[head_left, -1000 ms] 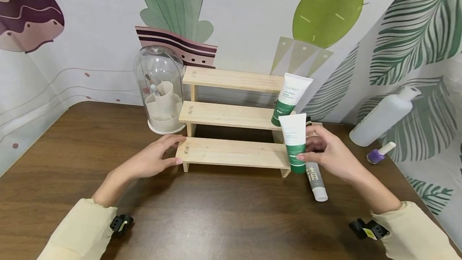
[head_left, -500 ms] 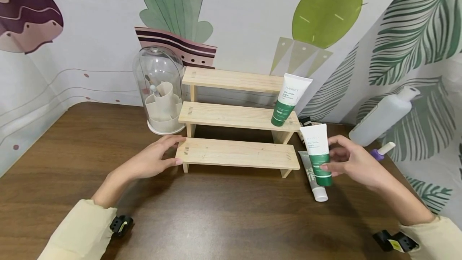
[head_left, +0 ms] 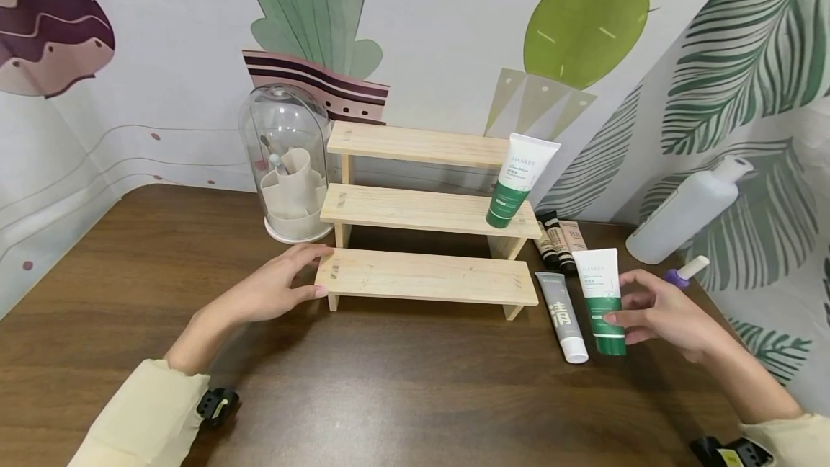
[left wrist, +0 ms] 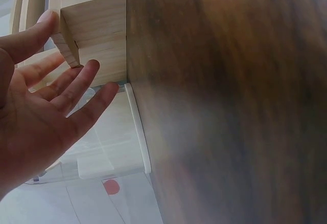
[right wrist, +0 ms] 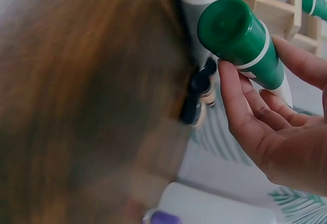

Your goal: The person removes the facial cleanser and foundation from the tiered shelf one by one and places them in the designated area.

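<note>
My right hand (head_left: 671,316) pinches a white and green squeeze tube (head_left: 599,301) upright between thumb and fingers, green cap down, over the table's right side. In the right wrist view the tube's green cap (right wrist: 230,27) faces the camera. My left hand (head_left: 279,283) holds the left end of the lowest step of a three-tier wooden display rack (head_left: 428,276), thumb at the front corner and index finger at the back. The left wrist view shows the other fingers spread beside the board's end (left wrist: 66,45). A matching tube (head_left: 519,182) stands at the middle step's right end.
A grey tube (head_left: 562,317) lies right of the rack, with several small cosmetic tubes (head_left: 558,240) behind it. Farther right are a purple nail polish bottle (head_left: 679,278) and a tilted white bottle (head_left: 690,207). A clear dome (head_left: 285,164) covers a cream organizer at the rack's left.
My right hand has carried the white and green tube from the lowest step's right end rightward and toward me, past the grey tube. My left hand has stayed at the rack.
</note>
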A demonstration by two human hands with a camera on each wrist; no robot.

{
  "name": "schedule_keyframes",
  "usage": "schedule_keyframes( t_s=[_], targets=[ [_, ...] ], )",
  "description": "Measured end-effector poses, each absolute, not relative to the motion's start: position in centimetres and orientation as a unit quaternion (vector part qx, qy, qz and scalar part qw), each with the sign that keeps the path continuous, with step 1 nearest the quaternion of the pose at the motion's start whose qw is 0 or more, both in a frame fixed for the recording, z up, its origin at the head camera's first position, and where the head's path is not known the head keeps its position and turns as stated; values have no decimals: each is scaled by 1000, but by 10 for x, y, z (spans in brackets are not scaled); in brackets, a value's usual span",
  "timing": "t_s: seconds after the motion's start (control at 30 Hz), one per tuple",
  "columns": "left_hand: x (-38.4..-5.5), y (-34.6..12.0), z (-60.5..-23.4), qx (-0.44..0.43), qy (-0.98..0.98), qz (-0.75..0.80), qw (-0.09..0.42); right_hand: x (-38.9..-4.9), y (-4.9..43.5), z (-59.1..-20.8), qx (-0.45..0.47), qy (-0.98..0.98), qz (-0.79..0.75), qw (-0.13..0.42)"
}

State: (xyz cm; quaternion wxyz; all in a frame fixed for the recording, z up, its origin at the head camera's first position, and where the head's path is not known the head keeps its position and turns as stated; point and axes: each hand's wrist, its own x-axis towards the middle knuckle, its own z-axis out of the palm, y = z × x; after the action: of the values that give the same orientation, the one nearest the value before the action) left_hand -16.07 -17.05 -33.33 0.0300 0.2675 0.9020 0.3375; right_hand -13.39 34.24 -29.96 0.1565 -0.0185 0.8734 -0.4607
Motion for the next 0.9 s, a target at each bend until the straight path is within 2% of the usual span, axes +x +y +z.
schedule_keyframes(
  t_s=[0.27,0.9],
  targets=[
    [-161,-170,-333,270,899,343,26,-134,356,-316,8,859,-478,183],
    [-160,-171,-332,269,900,341,29,-137,357,-333,22,846,-491,207]
  ],
)
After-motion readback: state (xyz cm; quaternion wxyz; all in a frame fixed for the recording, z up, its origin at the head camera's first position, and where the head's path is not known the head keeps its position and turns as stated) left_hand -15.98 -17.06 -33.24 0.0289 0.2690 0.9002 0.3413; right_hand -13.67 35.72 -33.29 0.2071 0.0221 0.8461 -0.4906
